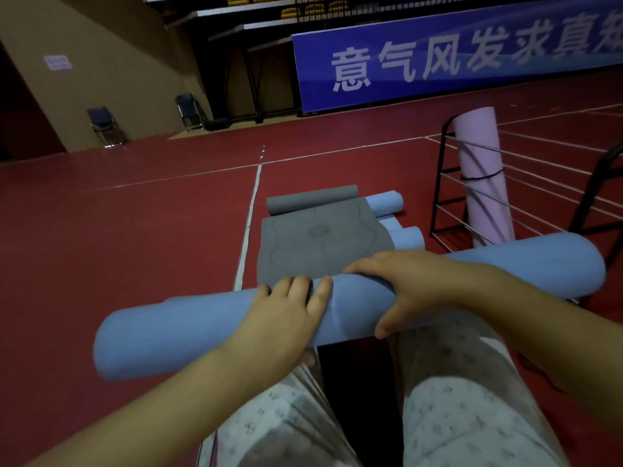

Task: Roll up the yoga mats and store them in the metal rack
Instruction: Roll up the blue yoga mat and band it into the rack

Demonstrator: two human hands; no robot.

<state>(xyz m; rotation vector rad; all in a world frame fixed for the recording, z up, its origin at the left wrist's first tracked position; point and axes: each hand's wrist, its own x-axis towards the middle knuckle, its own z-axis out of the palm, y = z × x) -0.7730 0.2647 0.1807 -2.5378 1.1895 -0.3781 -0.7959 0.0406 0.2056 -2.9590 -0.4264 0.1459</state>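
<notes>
Both hands, left hand (286, 315) and right hand (401, 288), grasp the rolled blue mat (188, 332) off the floor; next, I judge, carry it to the metal rack (445, 183) at two o'clock.

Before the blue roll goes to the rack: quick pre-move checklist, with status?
1. Blue mat fully rolled: ok, no loose flap shows.
2. Left hand grips it: ok, fingers curl over the top.
3. Right hand grips it: ok, thumb under, fingers over.
4. Roll tied: cannot tell, no strap in view.
5. Metal rack has room: ok, only the pink mat stands in it, at the near end.
6. Other mats done: not ok, grey mat still lies partly unrolled on the floor.
</notes>
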